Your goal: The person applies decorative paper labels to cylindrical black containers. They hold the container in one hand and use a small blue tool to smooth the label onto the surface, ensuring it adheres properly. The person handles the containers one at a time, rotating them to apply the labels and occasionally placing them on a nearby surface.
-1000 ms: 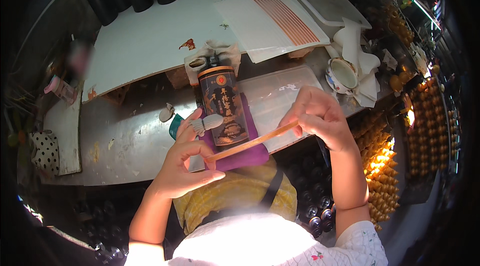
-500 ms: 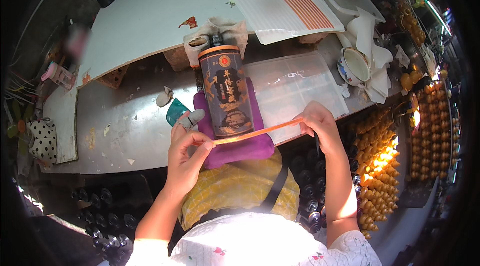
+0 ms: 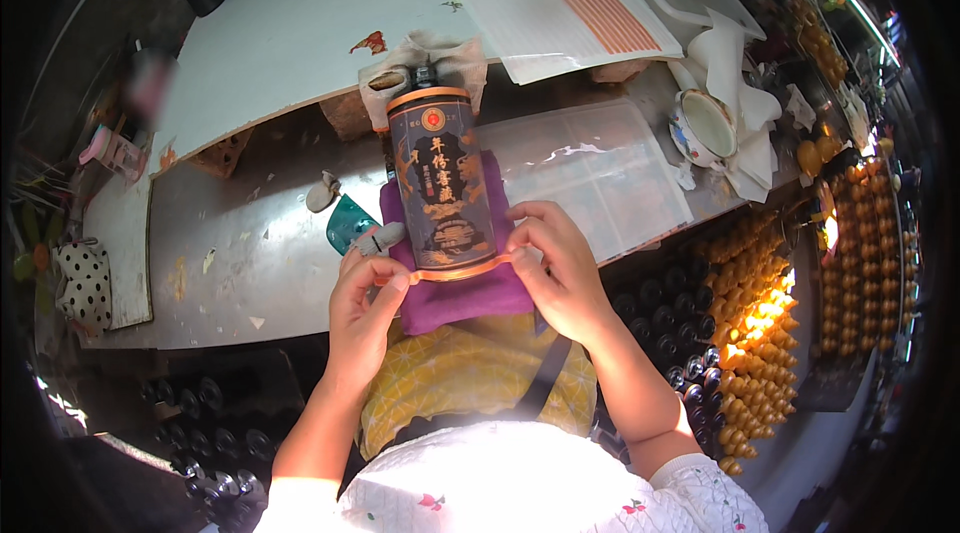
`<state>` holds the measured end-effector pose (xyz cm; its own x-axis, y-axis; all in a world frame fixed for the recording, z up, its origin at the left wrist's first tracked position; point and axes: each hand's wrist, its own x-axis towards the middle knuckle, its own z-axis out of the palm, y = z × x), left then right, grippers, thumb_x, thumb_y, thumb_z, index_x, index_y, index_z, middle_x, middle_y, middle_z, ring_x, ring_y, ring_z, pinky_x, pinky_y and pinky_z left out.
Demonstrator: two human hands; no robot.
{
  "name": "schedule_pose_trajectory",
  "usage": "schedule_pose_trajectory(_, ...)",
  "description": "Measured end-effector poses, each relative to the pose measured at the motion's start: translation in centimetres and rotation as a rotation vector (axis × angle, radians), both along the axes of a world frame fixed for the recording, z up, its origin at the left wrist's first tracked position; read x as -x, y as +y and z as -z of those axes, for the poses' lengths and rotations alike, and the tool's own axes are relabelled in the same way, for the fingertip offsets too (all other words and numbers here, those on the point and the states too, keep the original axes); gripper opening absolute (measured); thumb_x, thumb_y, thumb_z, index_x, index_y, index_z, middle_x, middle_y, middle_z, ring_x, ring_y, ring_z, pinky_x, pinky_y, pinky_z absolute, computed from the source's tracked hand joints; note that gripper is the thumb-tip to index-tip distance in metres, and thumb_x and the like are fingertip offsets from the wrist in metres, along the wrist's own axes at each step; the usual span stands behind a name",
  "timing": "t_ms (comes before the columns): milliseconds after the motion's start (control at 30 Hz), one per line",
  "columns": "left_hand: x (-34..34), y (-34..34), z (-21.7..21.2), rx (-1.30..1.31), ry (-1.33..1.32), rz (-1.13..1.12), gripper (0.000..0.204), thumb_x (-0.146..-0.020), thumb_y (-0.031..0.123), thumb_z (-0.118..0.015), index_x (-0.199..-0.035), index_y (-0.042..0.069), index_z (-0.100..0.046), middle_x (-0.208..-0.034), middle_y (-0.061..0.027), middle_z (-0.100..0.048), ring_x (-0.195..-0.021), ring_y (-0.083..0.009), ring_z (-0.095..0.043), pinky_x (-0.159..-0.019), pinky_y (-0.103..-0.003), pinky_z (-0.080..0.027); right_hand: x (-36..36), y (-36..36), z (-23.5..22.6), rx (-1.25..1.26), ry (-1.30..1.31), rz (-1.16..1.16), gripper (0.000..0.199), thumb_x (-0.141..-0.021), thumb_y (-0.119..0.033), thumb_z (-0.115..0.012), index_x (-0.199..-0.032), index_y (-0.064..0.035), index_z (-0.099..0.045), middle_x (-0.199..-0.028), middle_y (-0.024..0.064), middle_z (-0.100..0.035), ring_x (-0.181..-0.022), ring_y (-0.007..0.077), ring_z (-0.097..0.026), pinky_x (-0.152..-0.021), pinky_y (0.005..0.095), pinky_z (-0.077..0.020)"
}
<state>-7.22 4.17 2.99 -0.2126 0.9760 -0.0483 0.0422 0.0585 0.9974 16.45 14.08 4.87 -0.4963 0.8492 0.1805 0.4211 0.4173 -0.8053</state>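
Observation:
A dark cylindrical canister (image 3: 440,183) with gold and orange decoration lies on a folded purple cloth (image 3: 470,305), its base toward me. An orange strip (image 3: 458,272) bends along the canister's near rim. My left hand (image 3: 368,298) pinches the strip's left end between thumb and finger; a grey cover (image 3: 381,238) sits on one of its fingers. With thumb and fingers closed at the rim's right side, my right hand (image 3: 550,263) holds the other end. A matching orange band shows at the canister's far end.
Left of the canister lies a teal scraper-like piece (image 3: 350,222) on the metal worktop (image 3: 240,263). A clear plastic sheet (image 3: 600,173) and an enamel bowl (image 3: 705,128) are to the right. Striped orange strips lie on a white sheet (image 3: 560,18) behind. Gold-coloured pieces (image 3: 755,383) stand low at right.
My right hand has moved left and inward, to the canister's right side. The strip, held out straight before, now curves along the near rim. My left hand shifted slightly left.

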Motion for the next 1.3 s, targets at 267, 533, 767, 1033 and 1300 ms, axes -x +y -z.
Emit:
schedule_pose_trajectory(267, -0.2, -0.5, 0.0, -0.003, -0.085, -0.05, 0.012, -0.094, 0.015, -0.067, -0.088, 0.004, -0.065, -0.115, -0.0067, -0.057, -0.12, -0.019, -0.047, -0.099, -0.032, -0.035, -0.5, -0.5, -0.2, 0.551, 0.419, -0.013, 0.015, -0.094, -0.011, -0.065, -0.084, -0.0077, -0.054, -0.113, 0.0067, -0.067, -0.076, 0.0031, -0.053, -0.065, 0.0198, -0.0403)
schedule_pose_trajectory(533, -0.7, -0.2, 0.2, 0.005, -0.033, -0.059, 0.009, -0.093, 0.012, -0.067, -0.088, 0.005, -0.065, -0.113, -0.0079, -0.058, -0.128, -0.0228, -0.045, -0.105, -0.036, -0.032, -0.8, 0.0, 1.4, 0.677, 0.577, 0.068, 0.015, -0.094, -0.011, -0.062, -0.082, -0.009, -0.053, -0.105, 0.0181, -0.074, -0.073, 0.0052, -0.057, -0.063, 0.0196, -0.0416)
schedule_pose_trajectory(767, -1.0, 0.3, 0.3, -0.064, -0.016, -0.092, 0.01, -0.092, 0.01, -0.067, -0.086, 0.004, -0.064, -0.103, -0.0068, -0.06, -0.124, -0.0246, -0.051, -0.117, -0.047, -0.026, -1.0, 0.0, 1.7, 0.719, 0.603, 0.084, 0.013, -0.094, -0.01, -0.061, -0.083, -0.009, -0.053, -0.104, 0.0167, -0.074, -0.074, 0.0045, -0.056, -0.067, 0.0198, -0.0433)
schedule_pose_trajectory(1033, -1.2, 0.5, 0.6, -0.087, -0.033, -0.109, 0.01, -0.091, 0.008, -0.068, -0.084, 0.004, -0.062, -0.09, -0.0039, -0.057, -0.109, -0.0221, -0.056, -0.12, -0.051, -0.025, -1.0, -0.1, 2.5, 0.693, 0.631, 0.1, 0.013, -0.093, -0.01, -0.059, -0.082, -0.0104, -0.052, -0.103, 0.0178, -0.075, -0.068, 0.0053, -0.056, -0.06, 0.0195, -0.0408)
schedule_pose_trajectory(1300, -0.9, 0.7, 0.9, -0.1, -0.003, -0.107, 0.01, -0.09, 0.008, -0.067, -0.083, 0.004, -0.061, -0.082, -0.002, -0.054, -0.091, -0.0164, -0.055, -0.12, -0.05, -0.027, -0.6, -0.2, 2.9, 0.668, 0.657, 0.138, 0.019, -0.097, -0.017, -0.058, -0.081, -0.0107, -0.05, -0.099, 0.0191, -0.075, -0.065, 0.0086, -0.056, -0.054, 0.0197, -0.0385)
